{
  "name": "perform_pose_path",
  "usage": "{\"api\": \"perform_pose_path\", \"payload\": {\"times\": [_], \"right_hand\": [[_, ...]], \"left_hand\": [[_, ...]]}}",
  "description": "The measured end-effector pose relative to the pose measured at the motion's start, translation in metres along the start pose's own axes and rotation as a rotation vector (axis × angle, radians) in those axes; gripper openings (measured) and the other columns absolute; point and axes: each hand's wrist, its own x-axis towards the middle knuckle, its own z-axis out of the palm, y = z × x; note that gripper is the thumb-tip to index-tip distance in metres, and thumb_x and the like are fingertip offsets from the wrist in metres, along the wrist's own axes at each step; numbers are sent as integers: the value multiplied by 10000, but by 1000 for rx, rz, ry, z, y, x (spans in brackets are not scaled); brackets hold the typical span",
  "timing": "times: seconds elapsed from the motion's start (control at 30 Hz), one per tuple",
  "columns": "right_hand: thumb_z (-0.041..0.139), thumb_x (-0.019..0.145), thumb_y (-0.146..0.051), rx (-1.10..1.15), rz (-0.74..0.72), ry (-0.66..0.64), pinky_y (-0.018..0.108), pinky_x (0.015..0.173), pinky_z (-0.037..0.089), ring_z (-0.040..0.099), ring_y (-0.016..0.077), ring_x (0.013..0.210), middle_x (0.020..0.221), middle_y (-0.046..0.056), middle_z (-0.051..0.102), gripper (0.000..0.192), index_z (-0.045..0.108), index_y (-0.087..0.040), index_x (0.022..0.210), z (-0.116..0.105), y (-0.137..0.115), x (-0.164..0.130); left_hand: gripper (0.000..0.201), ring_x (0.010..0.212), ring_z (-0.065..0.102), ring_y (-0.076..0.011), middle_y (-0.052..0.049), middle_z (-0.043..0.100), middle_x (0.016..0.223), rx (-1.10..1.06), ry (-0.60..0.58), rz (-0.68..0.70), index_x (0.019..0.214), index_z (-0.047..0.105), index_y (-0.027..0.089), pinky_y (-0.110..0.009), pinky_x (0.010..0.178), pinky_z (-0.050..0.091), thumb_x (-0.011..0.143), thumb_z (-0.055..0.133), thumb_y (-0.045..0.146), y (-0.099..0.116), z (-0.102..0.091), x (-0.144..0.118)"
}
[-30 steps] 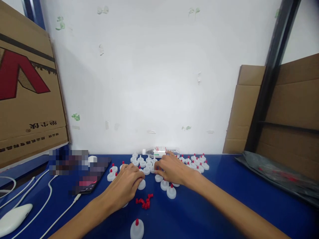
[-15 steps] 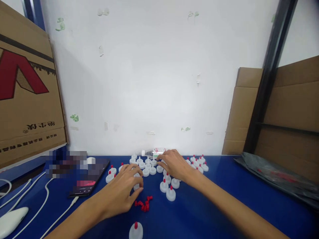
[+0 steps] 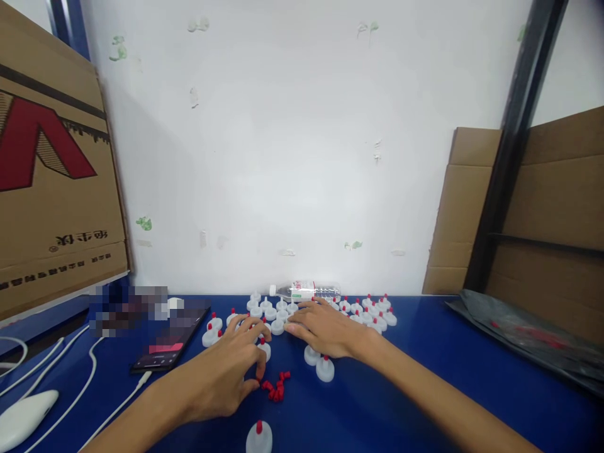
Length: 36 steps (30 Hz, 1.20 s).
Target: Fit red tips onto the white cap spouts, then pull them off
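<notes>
**Both hands down among the white caps on the blue worktop**

The left hand (image 3: 231, 371) lies palm down with its fingers (image 3: 252, 336) curled loosely and a little apart. Their tips reach a white cap (image 3: 264, 350) with a red tip, and the thumb sits just beside the small heap of loose red tips (image 3: 276, 387). Whether the fingers actually pinch that cap or only rest on it cannot be told, since the hand covers the contact. The left forearm runs in from the lower left, low over the worktop (image 3: 425, 377).

The right hand (image 3: 325, 330) is also palm down, fingers stretched forward to the left and slightly spread, the tips touching the white caps at the near edge of the cluster of caps (image 3: 278, 311). It closes on nothing that shows. Two red-tipped caps (image 3: 324, 370) stand just under its wrist, and the right forearm comes in from the lower right.

The cluster spreads across the middle of the worktop towards the wall, with more red-tipped caps to the right. A clear bottle (image 3: 304, 291) lies on its side behind them against the wall. One lone cap (image 3: 259, 436) stands near the bottom edge. A phone (image 3: 165, 352) lies to the left with a white cable (image 3: 113, 409), and cardboard boxes (image 3: 51, 189) stand at both sides.
</notes>
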Motion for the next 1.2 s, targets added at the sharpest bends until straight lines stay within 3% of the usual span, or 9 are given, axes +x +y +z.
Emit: {"api": "perform_pose_path", "payload": {"times": [0.1, 0.23, 0.4, 0.5, 0.63, 0.73, 0.83, 1.03, 1.2], "right_hand": [[312, 1115, -412, -23, 34, 58, 401, 1000, 400, 675, 248, 995, 955, 87, 758, 517, 734, -178, 929, -10, -4, 2], [325, 1115, -419, -31, 64, 118, 357, 902, 429, 663, 214, 784, 741, 71, 708, 587, 708, -175, 743, -18, -7, 3], [708, 947, -443, -2, 59, 155, 322, 869, 452, 676, 244, 945, 880, 67, 739, 254, 752, -193, 971, -14, -6, 4], [848, 829, -313, 20, 32, 150, 299, 816, 461, 670, 237, 948, 909, 45, 721, 229, 720, -201, 982, -10, -6, 5], [691, 921, -136, 58, -29, 157, 272, 720, 448, 645, 180, 862, 1059, 39, 676, 178, 634, -219, 1069, -13, -14, 3], [583, 959, -93, 92, -90, 157, 279, 741, 450, 619, 174, 884, 1095, 49, 640, 204, 571, -222, 1117, -18, -24, 0], [580, 963, -103, 125, -135, 152, 290, 786, 455, 602, 180, 912, 1051, 42, 628, 176, 537, -217, 1091, -22, -33, -1], [544, 988, -111, 186, -148, 178, 295, 820, 457, 585, 179, 924, 1016, 21, 616, 148, 509, -239, 1053, -27, -38, -2], [475, 942, -7, 281, -173, 235, 293, 850, 451, 560, 181, 969, 1046, 28, 602, 245, 489, -239, 1016, -26, -38, -1]], "left_hand": [[178, 1271, 532, -338, -76, 620, 1237, 19, 132, 55, 884, 680, 242, -588, 1105, 355, 805, 698, 83, 0, 1, 1], [126, 1104, 595, -282, -54, 674, 1050, 96, 309, 133, 903, 634, 227, -524, 1073, 376, 892, 592, 109, -2, -3, 8], [112, 993, 600, -266, -36, 681, 945, 132, 459, 135, 926, 606, 220, -472, 965, 407, 938, 546, 127, -12, -1, 15], [98, 910, 612, -238, -24, 674, 931, 115, 523, 140, 934, 595, 214, -476, 971, 394, 936, 567, 121, -18, 5, 17], [111, 859, 638, -193, 5, 689, 907, 107, 554, 182, 948, 578, 214, -459, 1012, 373, 1004, 538, 126, -19, 8, 19], [154, 892, 662, -176, 12, 702, 909, 103, 605, 215, 974, 572, 217, -444, 1039, 359, 1059, 477, 130, -18, 7, 20], [132, 900, 684, -176, 4, 715, 921, 102, 673, 225, 1008, 574, 215, -448, 1043, 357, 1071, 481, 144, -17, 5, 19], [181, 820, 692, -159, 13, 724, 905, 89, 687, 222, 1001, 596, 220, -438, 1026, 380, 1078, 455, 137, -21, 7, 19], [104, 785, 667, -165, 18, 720, 880, 61, 726, 195, 995, 594, 220, -429, 992, 415, 1064, 523, 188, -19, 6, 19]]}}
